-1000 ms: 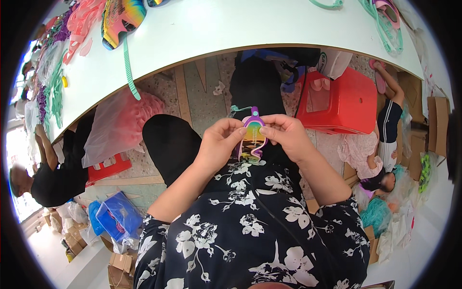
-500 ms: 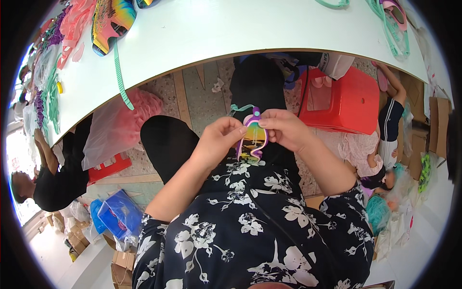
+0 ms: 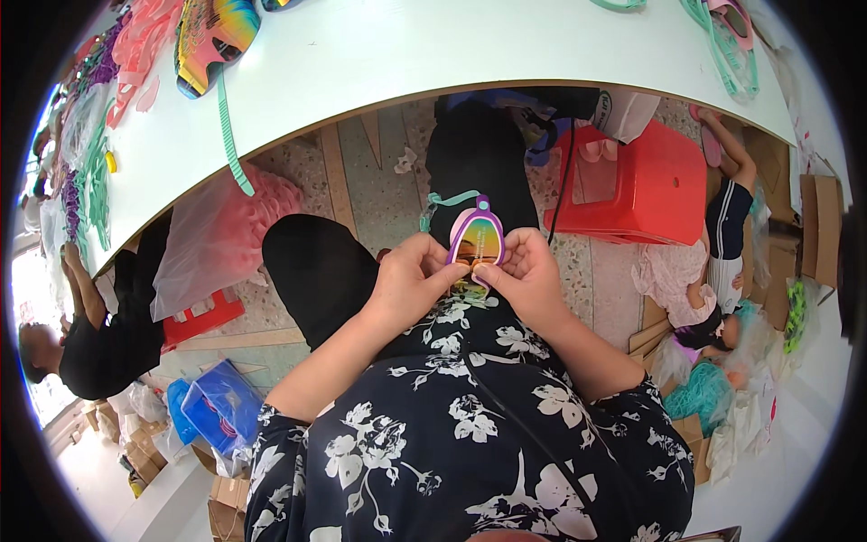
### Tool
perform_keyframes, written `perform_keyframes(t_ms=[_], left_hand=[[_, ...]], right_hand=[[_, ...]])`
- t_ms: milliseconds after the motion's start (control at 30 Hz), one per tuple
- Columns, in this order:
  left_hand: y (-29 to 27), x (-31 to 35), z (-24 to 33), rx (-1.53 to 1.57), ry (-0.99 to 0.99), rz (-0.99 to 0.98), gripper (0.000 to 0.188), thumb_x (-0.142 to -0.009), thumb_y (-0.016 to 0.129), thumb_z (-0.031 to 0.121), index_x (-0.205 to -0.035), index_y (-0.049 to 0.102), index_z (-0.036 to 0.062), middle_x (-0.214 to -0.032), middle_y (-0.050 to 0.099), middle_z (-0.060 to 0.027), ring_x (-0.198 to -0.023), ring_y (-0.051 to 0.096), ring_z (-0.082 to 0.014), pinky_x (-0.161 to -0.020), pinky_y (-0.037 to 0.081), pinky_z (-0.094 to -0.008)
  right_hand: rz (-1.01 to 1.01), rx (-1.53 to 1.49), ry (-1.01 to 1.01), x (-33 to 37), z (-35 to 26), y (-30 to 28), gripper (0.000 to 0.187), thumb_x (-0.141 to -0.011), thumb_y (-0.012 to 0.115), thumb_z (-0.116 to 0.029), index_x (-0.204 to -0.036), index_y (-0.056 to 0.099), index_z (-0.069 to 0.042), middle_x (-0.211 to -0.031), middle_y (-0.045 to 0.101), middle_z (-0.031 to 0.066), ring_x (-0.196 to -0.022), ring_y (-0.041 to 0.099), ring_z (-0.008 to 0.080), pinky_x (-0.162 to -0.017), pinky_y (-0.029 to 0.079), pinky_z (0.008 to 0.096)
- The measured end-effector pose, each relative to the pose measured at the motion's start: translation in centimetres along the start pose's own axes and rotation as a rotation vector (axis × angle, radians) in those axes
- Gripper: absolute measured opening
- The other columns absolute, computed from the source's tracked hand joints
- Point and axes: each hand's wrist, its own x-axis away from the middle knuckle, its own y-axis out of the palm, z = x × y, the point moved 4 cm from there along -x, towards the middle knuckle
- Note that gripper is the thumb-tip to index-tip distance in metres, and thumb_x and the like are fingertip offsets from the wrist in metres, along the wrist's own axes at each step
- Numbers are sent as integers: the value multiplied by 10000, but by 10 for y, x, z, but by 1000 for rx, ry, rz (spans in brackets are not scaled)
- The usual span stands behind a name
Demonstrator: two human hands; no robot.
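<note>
Above my lap I hold a pair of swim goggles (image 3: 476,237) with a purple frame and a mirrored rainbow lens. A mint-green strap (image 3: 447,199) hangs from the frame's far end. My left hand (image 3: 413,273) grips the goggles from the left, its thumb on the near part of the lens. On the other side my right hand (image 3: 528,275) pinches them, its thumb close to the left one. Both hands are closed, and the thumbs cover the goggles' near end.
Ahead curves a white table (image 3: 361,54) bearing rainbow lens sheets (image 3: 212,41), pink straps (image 3: 144,54) and mint goggles (image 3: 727,45). A red stool (image 3: 664,185) stands right of my legs. Another person (image 3: 108,334) is at the left, and others are at the right. A pink-filled bag (image 3: 226,235) lies below the table.
My right hand has slid from the goggles' far end down to their near end. The lens now faces up more fully, and both thumbs meet near its lower edge.
</note>
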Motion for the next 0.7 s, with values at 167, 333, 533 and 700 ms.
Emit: perform_keyframes(t_ms=[167, 333, 533, 700], left_hand=[[5, 3, -4, -153, 146, 103, 228, -821, 792, 152, -833, 623, 0, -681, 621, -72, -608, 609, -151, -569, 483, -290], [3, 2, 3, -194, 304, 143, 239, -830, 783, 178, -850, 625, 0, -755, 625, -105, -642, 626, -198, -591, 495, -317], [9, -3, 6, -266, 396, 168, 248, -829, 780, 191, -860, 620, 4, -774, 622, -123, -658, 638, -249, -611, 510, -356], [3, 0, 13, -255, 389, 215, 233, -797, 796, 160, -924, 663, 17, -866, 653, -123, -763, 644, -269, -681, 516, -348]], right_hand=[[31, 26, -22, 0, 3, 4, 386, -853, 715, 41, -1100, 427, -30, -1014, 594, 72, -931, 625, 113, -833, 545, 260], [-185, 348, -88, -14, -34, -8, 495, -825, 738, 25, -1241, 475, -27, -972, 602, 71, -855, 632, 107, -748, 558, 264], [-480, 1298, -706, -43, -90, 10, 465, -717, 790, -194, -1149, 644, -103, -1107, 627, 74, -1075, 608, 291, -881, 521, 386], [-760, 1216, -767, -60, -87, 15, 494, -702, 811, -152, -1167, 661, -80, -1118, 639, 89, -1062, 614, 303, -877, 521, 392]])
